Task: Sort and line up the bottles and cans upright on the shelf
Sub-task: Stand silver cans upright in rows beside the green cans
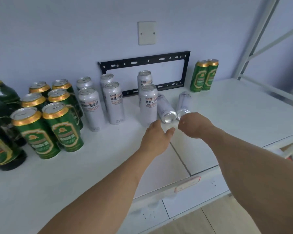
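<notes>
We note two silver cans lying flat; left hand spread empty, right hand curled, grip unclear. Nudged, they could roll into upright silver cans.

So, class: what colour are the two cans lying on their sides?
Silver-white, seen in the head view: one lying can, the other.

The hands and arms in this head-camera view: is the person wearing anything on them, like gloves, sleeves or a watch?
Nothing is worn that shows. The left hand and the right hand are bare, with no gloves, rings or watch in sight. Both forearms are bare too, with no sleeve down to the picture's lower edge. The fingers are mostly hidden from this angle.
</notes>
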